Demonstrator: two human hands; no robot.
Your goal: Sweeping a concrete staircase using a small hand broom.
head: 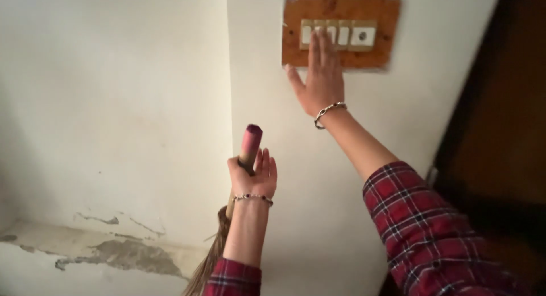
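My right hand (320, 79) reaches up to a wooden switch plate (341, 7) on the white wall, its fingertips resting on the row of cream switches (341, 34). A metal chain bracelet circles that wrist. My left hand (254, 176) is raised lower down and grips a broom handle (250, 139) with a pink-red capped end pointing up. Brown broom bristles (209, 262) hang below my left forearm. Both arms wear red plaid sleeves.
A wall corner (228, 102) runs down just left of the switch plate. Peeling, stained plaster (114, 253) marks the lower left wall. A dark brown door or frame (500, 136) fills the right side.
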